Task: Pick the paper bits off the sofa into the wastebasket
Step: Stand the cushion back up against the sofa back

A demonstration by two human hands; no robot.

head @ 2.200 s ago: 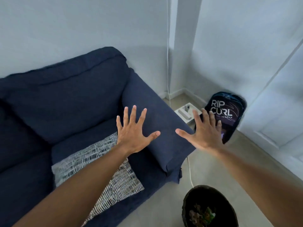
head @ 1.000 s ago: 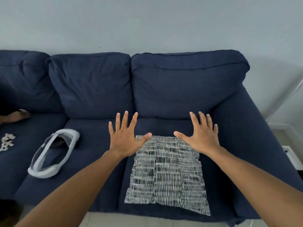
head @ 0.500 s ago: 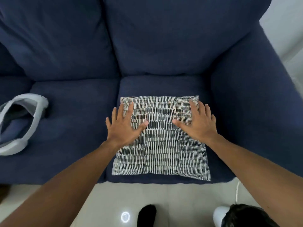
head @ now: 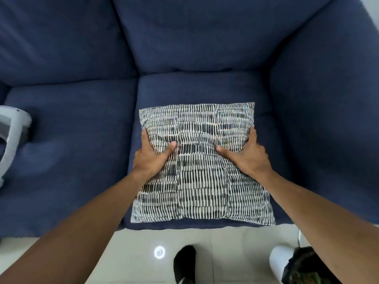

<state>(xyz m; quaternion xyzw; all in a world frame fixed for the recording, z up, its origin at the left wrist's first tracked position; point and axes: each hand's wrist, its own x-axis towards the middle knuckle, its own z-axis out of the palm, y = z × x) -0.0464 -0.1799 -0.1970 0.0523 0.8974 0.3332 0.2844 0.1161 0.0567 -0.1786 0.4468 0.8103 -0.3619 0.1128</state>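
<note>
A black-and-white patterned cushion (head: 202, 173) lies flat on the right seat of the dark blue sofa (head: 196, 48). My left hand (head: 151, 155) grips the cushion's left edge, thumb on top and fingers tucked under. On the cushion's right edge my right hand (head: 249, 153) holds it the same way. The white wastebasket (head: 281, 261), lined with a black bag, stands on the floor at the bottom right, partly cut off by my right arm. No paper bits are visible on the sofa.
A white headset (head: 12, 138) rests on the left seat at the frame's edge. The sofa's right armrest (head: 328, 109) rises beside the cushion. A black-socked foot (head: 184, 263) stands on the pale tiled floor (head: 133, 253) in front of the sofa.
I turned from the sofa's right end toward the seat and looked down. Both hands went from open and spread above the cushion to gripping its left and right edges.
</note>
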